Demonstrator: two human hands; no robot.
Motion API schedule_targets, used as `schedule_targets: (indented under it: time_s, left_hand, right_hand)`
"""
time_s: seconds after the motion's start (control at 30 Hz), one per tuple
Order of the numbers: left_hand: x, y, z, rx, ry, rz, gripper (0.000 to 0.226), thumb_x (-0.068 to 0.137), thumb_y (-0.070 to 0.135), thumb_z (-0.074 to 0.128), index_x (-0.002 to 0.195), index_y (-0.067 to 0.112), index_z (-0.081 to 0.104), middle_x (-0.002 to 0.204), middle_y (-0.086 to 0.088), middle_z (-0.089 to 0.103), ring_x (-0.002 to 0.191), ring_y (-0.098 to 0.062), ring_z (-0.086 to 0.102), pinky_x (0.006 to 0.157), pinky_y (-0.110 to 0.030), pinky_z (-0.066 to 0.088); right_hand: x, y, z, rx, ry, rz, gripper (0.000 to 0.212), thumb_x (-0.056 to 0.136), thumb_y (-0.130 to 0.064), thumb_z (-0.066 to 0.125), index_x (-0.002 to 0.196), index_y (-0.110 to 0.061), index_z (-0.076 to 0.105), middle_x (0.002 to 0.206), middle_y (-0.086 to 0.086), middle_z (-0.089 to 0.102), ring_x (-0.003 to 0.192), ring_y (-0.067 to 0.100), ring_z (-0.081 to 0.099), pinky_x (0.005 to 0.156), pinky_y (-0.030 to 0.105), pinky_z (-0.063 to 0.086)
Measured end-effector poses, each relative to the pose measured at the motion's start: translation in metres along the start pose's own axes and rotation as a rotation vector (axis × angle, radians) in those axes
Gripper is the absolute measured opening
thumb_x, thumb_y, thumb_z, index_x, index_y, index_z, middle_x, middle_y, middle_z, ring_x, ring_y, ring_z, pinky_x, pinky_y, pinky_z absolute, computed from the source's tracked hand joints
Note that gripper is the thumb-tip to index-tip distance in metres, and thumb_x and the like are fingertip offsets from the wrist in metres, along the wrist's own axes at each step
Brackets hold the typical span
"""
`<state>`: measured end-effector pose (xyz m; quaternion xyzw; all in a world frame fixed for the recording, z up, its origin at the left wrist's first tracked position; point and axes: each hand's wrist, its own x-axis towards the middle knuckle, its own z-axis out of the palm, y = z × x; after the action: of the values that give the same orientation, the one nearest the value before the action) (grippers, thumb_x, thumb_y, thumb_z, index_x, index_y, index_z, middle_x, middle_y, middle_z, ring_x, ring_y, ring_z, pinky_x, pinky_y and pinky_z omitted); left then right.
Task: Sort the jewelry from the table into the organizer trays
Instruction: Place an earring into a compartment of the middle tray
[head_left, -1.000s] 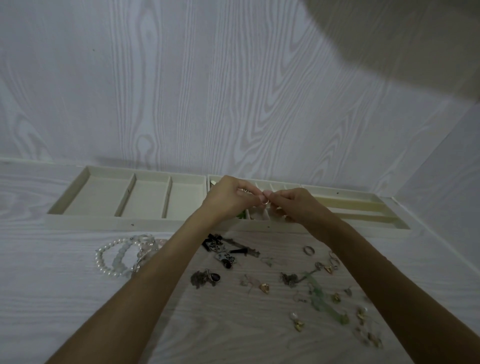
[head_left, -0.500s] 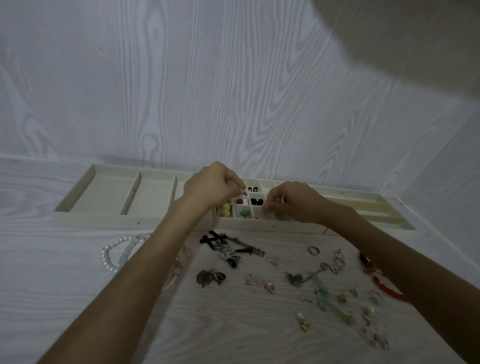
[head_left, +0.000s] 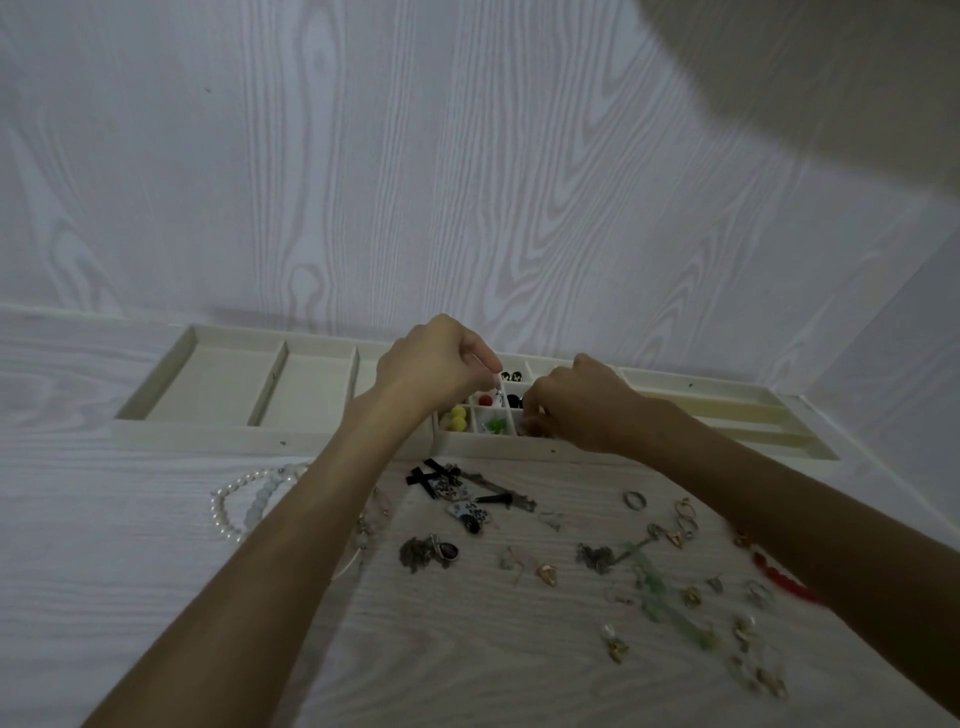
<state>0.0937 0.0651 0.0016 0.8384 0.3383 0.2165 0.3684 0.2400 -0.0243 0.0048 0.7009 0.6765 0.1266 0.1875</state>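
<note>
Two cream organizer trays stand against the wall: a left tray (head_left: 171, 374) with wide compartments and a right tray (head_left: 727, 395) with small cells and long slots. My left hand (head_left: 431, 364) pinches a small pale earring (head_left: 497, 399) over the small cells. My right hand (head_left: 576, 405) has its fingers curled down into a front cell; what it holds is hidden. Yellow (head_left: 457, 415), red (head_left: 485, 400), green (head_left: 496, 427) and black (head_left: 514, 400) pieces lie in the cells. Loose jewelry lies on the table, such as a ring (head_left: 635, 500) and a green necklace (head_left: 670, 608).
A pearl bracelet (head_left: 234, 499) lies left of my left forearm. Black bow pieces (head_left: 434, 475), a dark pendant (head_left: 431, 553), gold earrings (head_left: 613, 644) and a red bracelet (head_left: 779, 577) are scattered in front of the trays. The wall rises right behind the trays.
My hands, first pinched together over the tray, have parted. The left hand rose slightly with the small earring while the right lowered its fingers into a front cell.
</note>
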Motion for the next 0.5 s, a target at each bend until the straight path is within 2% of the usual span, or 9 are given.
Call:
schedule_targets:
  time_s: [0.13, 0.17, 0.23, 0.3, 0.43, 0.5]
  left_hand:
    - [-0.001, 0.002, -0.001, -0.005, 0.005, 0.004, 0.017, 0.081, 0.023, 0.072, 0.07, 0.035, 0.065, 0.077, 0.015, 0.066, 0.08, -0.01, 0.065, 0.076, -0.028, 0.051]
    - [-0.001, 0.003, -0.001, -0.004, 0.005, 0.006, 0.018, 0.081, 0.023, 0.072, 0.069, 0.034, 0.065, 0.077, 0.015, 0.067, 0.078, -0.01, 0.065, 0.076, -0.028, 0.051]
    - [-0.001, 0.003, 0.0, 0.001, -0.001, 0.008, 0.02, 0.08, 0.022, 0.073, 0.067, 0.034, 0.064, 0.074, 0.014, 0.067, 0.075, -0.009, 0.065, 0.074, -0.027, 0.051]
    - [0.0, 0.002, 0.0, 0.007, -0.004, 0.01, 0.021, 0.08, 0.022, 0.073, 0.066, 0.034, 0.064, 0.071, 0.015, 0.066, 0.074, -0.007, 0.064, 0.073, -0.025, 0.05]
    - [0.0, 0.0, 0.002, 0.017, -0.028, 0.03, 0.016, 0.081, 0.022, 0.072, 0.072, 0.034, 0.067, 0.072, 0.016, 0.065, 0.079, -0.006, 0.063, 0.074, -0.024, 0.048]
    - [-0.001, 0.001, 0.004, 0.085, -0.051, 0.075, 0.015, 0.085, 0.021, 0.067, 0.08, 0.035, 0.071, 0.084, 0.014, 0.067, 0.088, -0.009, 0.063, 0.072, -0.024, 0.045]
  right_hand:
    - [-0.001, -0.006, -0.001, -0.091, 0.043, -0.02, 0.021, 0.094, -0.02, 0.045, 0.081, -0.019, 0.061, 0.063, -0.002, 0.049, 0.054, 0.016, 0.041, 0.07, 0.028, 0.024]
    - [-0.001, -0.006, -0.001, -0.069, 0.056, -0.001, 0.019, 0.094, -0.021, 0.047, 0.082, -0.018, 0.062, 0.067, -0.002, 0.053, 0.057, 0.016, 0.046, 0.069, 0.028, 0.026]
    - [-0.001, -0.005, -0.002, 0.033, 0.067, 0.08, 0.018, 0.092, -0.026, 0.053, 0.094, -0.016, 0.067, 0.087, 0.003, 0.065, 0.076, 0.021, 0.059, 0.068, 0.028, 0.034]
    - [-0.001, -0.003, 0.0, 0.2, 0.055, 0.191, 0.018, 0.086, -0.031, 0.064, 0.096, -0.018, 0.072, 0.092, 0.004, 0.066, 0.085, 0.023, 0.061, 0.066, 0.028, 0.037]
    - [-0.002, 0.0, 0.006, 0.424, 0.077, 0.307, 0.014, 0.078, -0.034, 0.074, 0.087, -0.023, 0.077, 0.081, 0.001, 0.067, 0.071, 0.015, 0.055, 0.061, 0.025, 0.037]
    - [-0.003, 0.001, 0.009, 0.469, 0.069, 0.317, 0.012, 0.08, -0.032, 0.073, 0.086, -0.022, 0.077, 0.083, 0.001, 0.071, 0.071, 0.014, 0.056, 0.06, 0.025, 0.039]
